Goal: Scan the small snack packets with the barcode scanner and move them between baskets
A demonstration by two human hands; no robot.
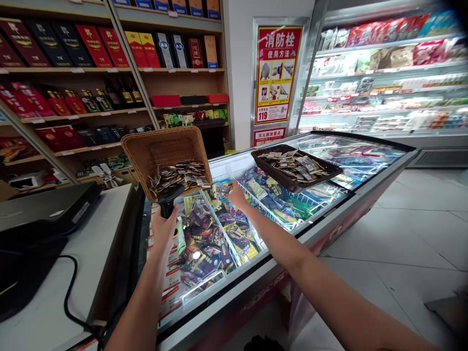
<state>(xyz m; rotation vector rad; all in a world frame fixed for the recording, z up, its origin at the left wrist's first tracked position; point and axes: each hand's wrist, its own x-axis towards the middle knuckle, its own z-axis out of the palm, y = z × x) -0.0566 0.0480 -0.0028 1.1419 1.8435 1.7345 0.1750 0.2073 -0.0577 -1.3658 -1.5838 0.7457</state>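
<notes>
So the left hand (164, 226) is wrapped tight around a black scanner (167, 200), and the tan wicker basket (166, 163) sits tilted steeply right above it, its open face toward the camera and its near rim touching or resting on the scanner top. I can't tell whether anything else props it up. The small packets (177, 176) have all slid into a heap at the low near edge.

The right hand (236, 195) reaches out over the freezer, fingers pinched on a small packet just right of the basket's lower corner, above the open chest freezer (329, 219) with its wire dividers and frozen goods.

What could go wrong, as I see it:
- The basket looks badly balanced. Any wobble of the left wrist and the heap spills over the rim into the freezer bins, where thin packets would vanish between the ice cream wrappers.
- The pinched packet hangs directly over the open bins too, so a loose grip drops it in there.
- The scanner's cable (71, 292) trails across the white counter (106, 234) at the left; a tug on it could jerk the hand and tip the lot.

The dark basket (296, 168) farther right sits flat on the freezer lid with its own packets and looks steady enough.
</notes>
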